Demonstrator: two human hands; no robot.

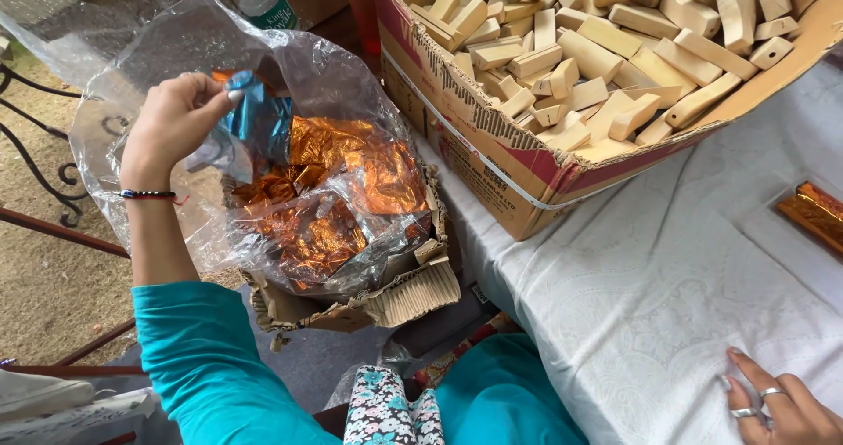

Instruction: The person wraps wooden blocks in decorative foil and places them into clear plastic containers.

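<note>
A: Nearest, the right hand [784, 403] rests flat and empty at the table [632, 304] near edge, partly cut off. The left hand [174, 120] pinches a blue foil sheet [255, 115] in the plastic bag [263, 67] beside the table.

B: Best to lift it slowly so one sheet peels free. The bag's depths are hidden; the box of wooden blocks [597, 50] beyond is cropped.

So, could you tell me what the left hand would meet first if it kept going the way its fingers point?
Probably the blue foil sheet that the left hand already pinches; just beyond lies the orange foil inside the clear plastic bag. Depth is hard to judge.
</note>
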